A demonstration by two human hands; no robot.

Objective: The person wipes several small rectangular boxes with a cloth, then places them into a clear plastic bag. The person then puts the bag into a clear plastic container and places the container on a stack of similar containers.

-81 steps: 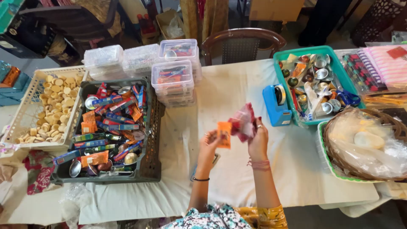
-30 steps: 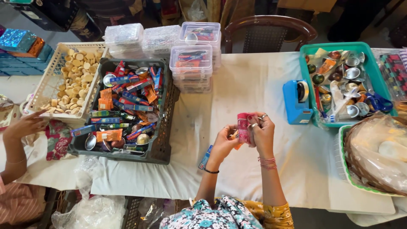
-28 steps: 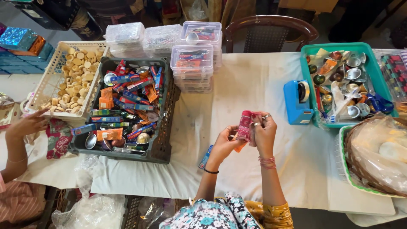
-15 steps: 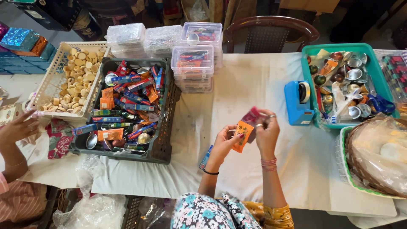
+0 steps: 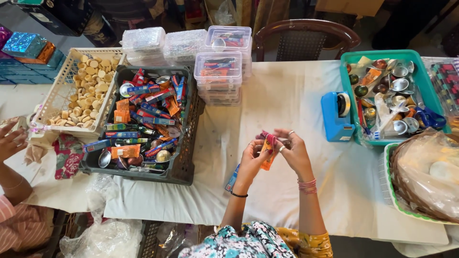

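Observation:
My left hand [image 5: 252, 156] and my right hand [image 5: 295, 152] meet over the white tablecloth [image 5: 287, 95], both pinching a small bundle of orange and red sachets [image 5: 268, 149] held upright between the fingers. A blue packet [image 5: 233, 177] lies on the cloth just under my left wrist. Left of my hands sits a dark grey crate [image 5: 184, 157] full of coloured packets and small metal bowls.
Stacked clear plastic boxes [image 5: 218, 76] stand behind the crate. A white basket of round biscuits [image 5: 57, 95] is at far left, beside another person's hand [image 5: 10, 141]. A blue tape dispenser [image 5: 335, 117], a teal tray [image 5: 351, 102] and a bagged basket [image 5: 423, 174] are at right. A chair [image 5: 301, 38] stands behind.
My hands have lowered and drawn closer together around the sachets, which are turned more upright. The other person's hand at left has shifted slightly.

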